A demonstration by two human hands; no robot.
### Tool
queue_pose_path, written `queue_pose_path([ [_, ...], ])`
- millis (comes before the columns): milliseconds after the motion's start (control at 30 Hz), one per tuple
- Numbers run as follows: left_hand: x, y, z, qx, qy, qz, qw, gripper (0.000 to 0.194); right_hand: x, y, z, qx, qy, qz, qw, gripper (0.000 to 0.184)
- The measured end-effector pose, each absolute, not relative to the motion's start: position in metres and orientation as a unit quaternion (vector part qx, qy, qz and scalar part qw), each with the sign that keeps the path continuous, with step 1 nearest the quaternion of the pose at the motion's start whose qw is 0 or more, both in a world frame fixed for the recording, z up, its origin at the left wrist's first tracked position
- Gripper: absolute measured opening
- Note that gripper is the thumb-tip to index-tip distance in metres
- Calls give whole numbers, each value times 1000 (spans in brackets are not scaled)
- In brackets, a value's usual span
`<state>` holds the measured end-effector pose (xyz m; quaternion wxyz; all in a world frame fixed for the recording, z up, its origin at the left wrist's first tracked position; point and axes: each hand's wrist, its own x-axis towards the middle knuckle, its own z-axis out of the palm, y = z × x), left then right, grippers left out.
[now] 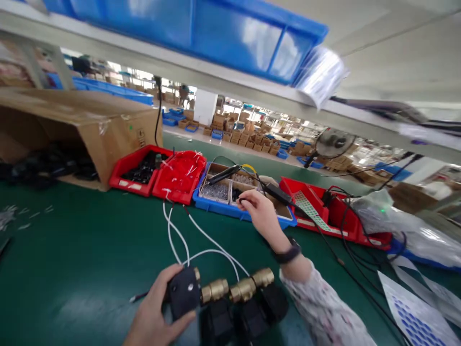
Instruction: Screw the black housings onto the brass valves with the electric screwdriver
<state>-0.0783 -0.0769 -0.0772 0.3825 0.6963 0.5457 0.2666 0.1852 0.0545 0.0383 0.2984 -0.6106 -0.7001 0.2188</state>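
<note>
A dark green bench [90, 245] with a dull sheen stretches across in front of me, and beyond it opens a wide workroom stacked with cardboard cartons [245, 138]. Taking the view as a clock face, a pale shelf bearing glossy blue bins [223, 38] slants across twelve, a fan [334, 142] shows between two and three, and a big brown box [129, 134] gapes between nine and ten.

At seven, the left hand [151, 307] is wrapped round a flat, squarish black housing [184, 293]. Just beside it, at six, lie ridged brass fittings [243, 290] on black units; smooth white cables [216, 245] loop from there toward red plastic bins [180, 178] at nine. Near the centre, the right hand [261, 211], below a loose patterned sleeve [324, 307], pinches a small black piece [242, 199] over a blue tray [207, 203] divided into compartments of tiny parts. A crinkled clear bag [406, 226] slumps just past three.

That pinched piece is mostly covered, so I can't make out its shape. The brown box's dark contents merge together, and a blue-spotted sheet [414, 322] at four runs out of sight.
</note>
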Motion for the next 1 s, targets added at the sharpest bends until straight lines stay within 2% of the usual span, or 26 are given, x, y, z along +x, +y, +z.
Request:
queue_pose_path([
  [67,-68,-79,-66,678,550,294,389,64,159,3,43,-559,-651,321,401,22],
  [133,-62,-76,-60,680,541,310,386,67,132,-44,40,-565,-646,327,396,16],
  [333,-60,-75,-65,719,511,361,304,63,73,-86,-7,-541,-717,170,406,20],
  [533,-60,-76,-66,741,498,371,255,60,64,-87,-16,-492,-793,72,352,23],
  [800,-62,-72,-64,766,483,359,226,47,64,-88,-10,-536,-797,35,275,21],
  [933,-63,-70,-64,772,480,360,213,42,66,-89,-8,-533,-808,37,248,14],
  [1000,-64,-68,-66,771,484,359,208,40,66,-91,-5,-519,-820,32,239,17],
])
